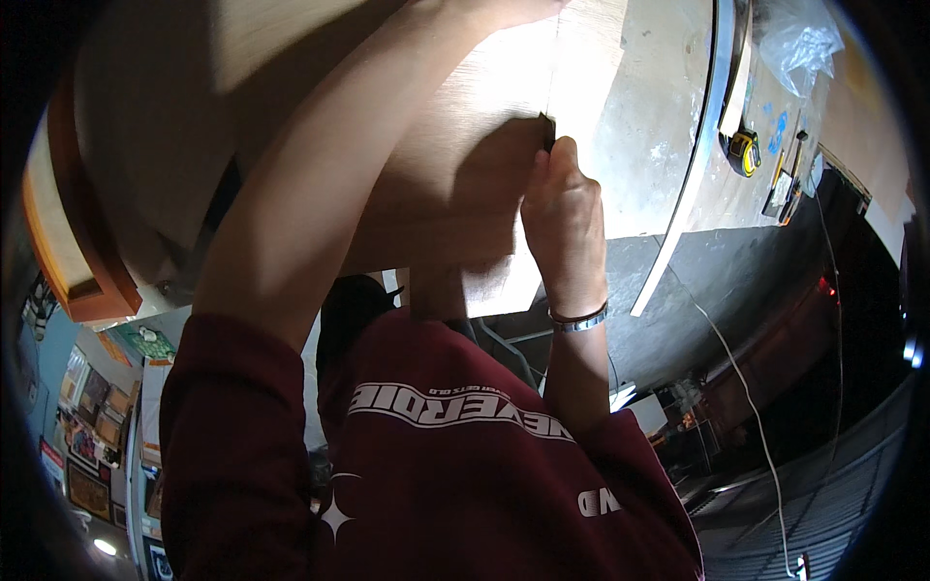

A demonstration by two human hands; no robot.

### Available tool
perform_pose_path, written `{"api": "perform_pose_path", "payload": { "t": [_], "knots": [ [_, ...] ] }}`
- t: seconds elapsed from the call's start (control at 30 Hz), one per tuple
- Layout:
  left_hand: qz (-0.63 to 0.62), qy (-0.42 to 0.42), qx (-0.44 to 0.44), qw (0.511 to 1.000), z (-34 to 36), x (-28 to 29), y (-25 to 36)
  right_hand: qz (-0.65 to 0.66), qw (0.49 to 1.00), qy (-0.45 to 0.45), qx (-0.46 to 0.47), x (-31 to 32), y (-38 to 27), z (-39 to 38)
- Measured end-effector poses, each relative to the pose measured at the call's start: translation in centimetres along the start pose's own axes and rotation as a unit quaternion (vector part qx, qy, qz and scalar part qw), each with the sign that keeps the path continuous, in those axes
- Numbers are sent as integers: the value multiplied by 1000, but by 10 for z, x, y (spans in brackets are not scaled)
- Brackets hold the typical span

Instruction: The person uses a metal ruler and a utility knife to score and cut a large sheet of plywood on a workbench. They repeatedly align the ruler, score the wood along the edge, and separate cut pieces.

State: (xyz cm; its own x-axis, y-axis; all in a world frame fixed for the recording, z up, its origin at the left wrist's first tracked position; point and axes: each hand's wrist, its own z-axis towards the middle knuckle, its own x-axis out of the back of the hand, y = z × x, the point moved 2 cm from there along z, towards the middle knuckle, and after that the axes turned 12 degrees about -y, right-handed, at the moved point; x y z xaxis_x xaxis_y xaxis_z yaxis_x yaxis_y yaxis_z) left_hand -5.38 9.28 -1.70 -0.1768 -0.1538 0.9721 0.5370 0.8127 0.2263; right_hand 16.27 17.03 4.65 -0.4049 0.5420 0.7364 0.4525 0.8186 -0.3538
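Note:
A thin, pale wood sheet (465, 107) lies in front of me, lit brightly from the far side. My right hand (567, 208) is closed round a slim dark tool that looks like a utility knife (548, 131); most of its handle is hidden in the fist. Its dark, slanted tip rests at a fine straight line running away from me on the sheet. At the upper edge, my left hand (499, 12) lies over the far part of the sheet near that line, with its fingers largely cut off by the picture's edge. The left forearm crosses above the wood.
Right of the sheet, a long pale strip (686, 194) runs across the worktable (668, 116) and past its near edge. Beyond it are a yellow-black tape measure (743, 153), a clear plastic bag (799, 48) and small tools (783, 189). An orange-brown wooden frame (82, 223) stands left.

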Motion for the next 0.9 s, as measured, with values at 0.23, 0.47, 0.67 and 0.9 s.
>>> {"api": "perform_pose_path", "payload": {
  "t": [0.23,0.47,0.67,0.9],
  "knots": [
    [4,34,-18,999,3,-11,0,47,995,79,33,-10,13,-10],
    [-122,133,58,982,-7,-9,-15,69,981,176,47,33,-19,61],
    [-138,143,52,979,-10,5,-12,-11,981,172,90,68,-53,155],
    [-130,119,69,982,-6,6,-12,-38,981,166,94,68,-57,162]
  ]
}}
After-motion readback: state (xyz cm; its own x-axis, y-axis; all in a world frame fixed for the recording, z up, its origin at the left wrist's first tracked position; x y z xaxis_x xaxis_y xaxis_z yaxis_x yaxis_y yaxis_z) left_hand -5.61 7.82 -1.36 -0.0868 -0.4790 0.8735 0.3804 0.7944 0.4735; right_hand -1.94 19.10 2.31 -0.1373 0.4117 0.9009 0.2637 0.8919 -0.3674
